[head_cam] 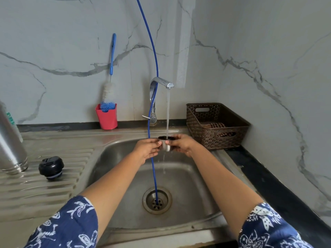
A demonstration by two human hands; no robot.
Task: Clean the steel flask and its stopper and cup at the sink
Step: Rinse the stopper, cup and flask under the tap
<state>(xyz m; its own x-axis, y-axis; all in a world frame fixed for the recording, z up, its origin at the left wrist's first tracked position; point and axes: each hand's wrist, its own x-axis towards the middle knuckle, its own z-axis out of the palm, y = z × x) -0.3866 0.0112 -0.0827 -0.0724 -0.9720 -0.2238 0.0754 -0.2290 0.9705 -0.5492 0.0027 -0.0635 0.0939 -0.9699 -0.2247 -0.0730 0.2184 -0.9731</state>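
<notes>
Cup (pixel 165 147): steel, dark rim, upright above the sink (pixel 114 158) basin near its back edge, under the running tap (pixel 162 82); water spills from it; left hand (pixel 147 149): fingers curled against the cup's left side, gripping; right hand (pixel 181 144): fingers and thumb wrapped round its right side; flask (pixel 10 144): standing at the drainboard's (pixel 53 190) far left edge; stopper (pixel 51 167): black, just beside the flask; 1 blue tube (pixel 154 51): ends in the drain.

Arms outstretched; left hand (pixel 146 149), right hand (pixel 181 144) both gripping cup (pixel 166 148).
</notes>
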